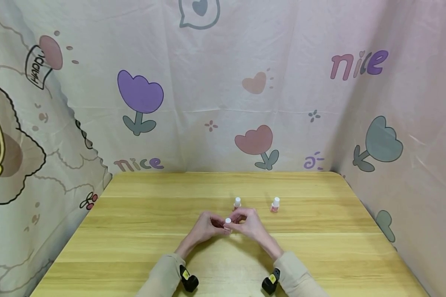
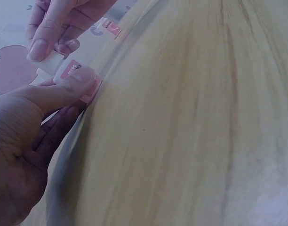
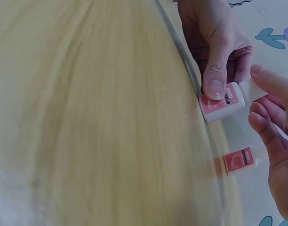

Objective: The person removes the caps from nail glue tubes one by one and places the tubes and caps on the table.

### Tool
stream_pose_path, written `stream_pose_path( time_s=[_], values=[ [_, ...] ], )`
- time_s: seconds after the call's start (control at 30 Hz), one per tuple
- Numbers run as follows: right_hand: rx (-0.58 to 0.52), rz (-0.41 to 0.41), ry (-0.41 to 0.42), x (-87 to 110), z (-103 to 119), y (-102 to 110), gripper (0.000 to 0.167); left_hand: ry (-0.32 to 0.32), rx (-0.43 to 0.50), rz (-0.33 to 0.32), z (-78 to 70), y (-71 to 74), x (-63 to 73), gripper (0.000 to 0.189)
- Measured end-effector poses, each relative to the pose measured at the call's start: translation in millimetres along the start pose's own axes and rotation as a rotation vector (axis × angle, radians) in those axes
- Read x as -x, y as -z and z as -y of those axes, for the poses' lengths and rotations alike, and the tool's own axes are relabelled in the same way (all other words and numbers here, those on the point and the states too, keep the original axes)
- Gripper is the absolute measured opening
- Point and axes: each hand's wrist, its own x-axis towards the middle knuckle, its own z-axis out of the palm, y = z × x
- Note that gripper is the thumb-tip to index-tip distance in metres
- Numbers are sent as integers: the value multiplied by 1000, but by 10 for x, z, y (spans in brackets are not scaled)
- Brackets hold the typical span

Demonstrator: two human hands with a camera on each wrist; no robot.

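Note:
Between both hands stands a small white bottle (image 3: 221,104) with a pink label, upright on the wooden table (image 1: 141,231). My left hand (image 1: 205,227) grips its body between thumb and fingers, the thumb lying over the label. The white cap (image 3: 250,89) is pinched by the thumb and fingers of my right hand (image 1: 250,224). Just behind the hands, a second bottle (image 1: 238,202) of the same kind stands upright, its lower part hidden by the right hand in the head view. Farther right is a third matching bottle (image 1: 275,205), also upright and capped.
A patterned curtain (image 1: 208,95) hangs along the table's back edge and both sides. Each wrist wears a small black camera, the left one (image 1: 189,280) and the right one (image 1: 270,282) both close above the table's near part.

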Motion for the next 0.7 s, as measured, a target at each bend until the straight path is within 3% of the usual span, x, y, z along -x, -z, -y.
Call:
stream_pose_path(
  time_s=[0.5, 0.7],
  values=[
    [14, 12, 67, 21, -16, -3, 12, 34, 26, 17, 22, -1, -12, 15],
    [8, 25, 12, 51, 221, 44, 15, 50, 28, 8, 7, -4, -1, 16]
  ],
)
